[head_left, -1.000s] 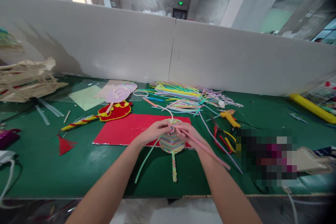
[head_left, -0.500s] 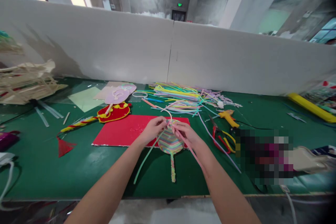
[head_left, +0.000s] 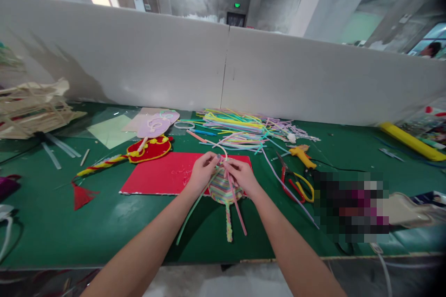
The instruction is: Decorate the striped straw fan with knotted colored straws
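Our right hand [head_left: 240, 174] pinches the pink strip [head_left: 239, 211]; our left hand [head_left: 204, 171] pinches the fan's [head_left: 223, 191] far edge; the fan is over the red board's [head_left: 156, 176] near edge, handle towards us; beyond lie loose strips [head_left: 235, 123].

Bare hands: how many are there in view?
2: the left hand at the upper left of the striped fan, the right hand at its upper right. Others could be hidden.

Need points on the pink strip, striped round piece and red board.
Pink strip [head_left: 236, 203]: head view, middle of its hanging length.
Striped round piece [head_left: 222, 189]: head view, striped face.
Red board [head_left: 163, 174]: head view, bare left part.
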A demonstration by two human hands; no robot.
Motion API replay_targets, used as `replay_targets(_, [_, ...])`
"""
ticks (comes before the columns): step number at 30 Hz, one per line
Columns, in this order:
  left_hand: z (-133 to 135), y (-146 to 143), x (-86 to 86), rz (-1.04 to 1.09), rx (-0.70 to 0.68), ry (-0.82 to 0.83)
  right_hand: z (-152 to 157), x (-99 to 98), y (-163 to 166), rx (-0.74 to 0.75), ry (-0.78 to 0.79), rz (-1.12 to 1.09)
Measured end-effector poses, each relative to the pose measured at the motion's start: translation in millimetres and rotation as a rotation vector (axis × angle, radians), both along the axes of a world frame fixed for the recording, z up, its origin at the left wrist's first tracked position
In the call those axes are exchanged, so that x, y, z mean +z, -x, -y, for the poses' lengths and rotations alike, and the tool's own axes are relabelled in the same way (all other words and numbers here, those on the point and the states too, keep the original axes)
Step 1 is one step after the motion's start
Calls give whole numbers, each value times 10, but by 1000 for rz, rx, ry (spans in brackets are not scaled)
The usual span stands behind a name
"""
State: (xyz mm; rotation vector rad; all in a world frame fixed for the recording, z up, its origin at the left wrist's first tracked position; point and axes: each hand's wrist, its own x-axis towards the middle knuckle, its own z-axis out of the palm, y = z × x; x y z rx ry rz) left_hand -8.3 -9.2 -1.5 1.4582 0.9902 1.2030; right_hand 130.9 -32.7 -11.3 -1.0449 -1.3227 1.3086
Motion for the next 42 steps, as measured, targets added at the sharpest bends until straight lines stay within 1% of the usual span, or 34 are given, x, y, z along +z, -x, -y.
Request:
replay_targets(2, [-4, -25, -52, 35, 49, 19, 2, -16, 42, -36, -31, 12])
replay_targets(5, [-22, -48, -138, 52, 92, 31, 16, -25, 89, -1, -41, 13])
replay_targets(8, [-32, -54, -175, 30, 101, 19, 23, -30, 96, 34, -24, 7])
replay_targets(11, [-39, -35, -137, 28, 56, 73, 12, -21, 56, 29, 10, -39])
replay_targets(15, [-91, 56, -46, 117, -17, 209, -10, 29, -38, -46, 64, -165])
replay_targets(18, [-164, 150, -32, 126, 4, 180, -18, 58, -82, -84, 92, -233])
replay_targets(20, [-214, 203, -54, 88, 44, 135, -22, 62, -87, -97, 105, -247])
replay_targets(23, [-280, 261, -93, -28, 97, 74, -29, 58, -81, -128, 113, -250])
replay_targets(26, [-324, 301, -111, -135, 119, 57, -35, 62, -94, -195, 102, -273])
replay_targets(29, [-333, 327, -112, -225, 114, 48, -42, 63, -119, -212, 77, -286])
replay_targets(31, [-315, 330, -117, -290, 68, 28, -50, 46, -127, -212, 67, -268])
replay_targets(33, [-282, 321, -135, -334, -10, 11, -60, 15, -120, -229, 69, -224])
replay_targets(35, [-246, 302, -169, -364, -73, 3, -66, -14, -104, -237, 82, -155])
replay_targets(37, [-220, 283, -210, -409, -99, -17, -60, -23, -93, -216, 98, -68])
replay_targets(39, [-209, 272, -238, -466, -106, -52, -43, -3, -99, -162, 110, 35])
replay_targets(42, [-227, 287, -222, -526, -117, -70, -20, 74, -153, 4, 137, 199])
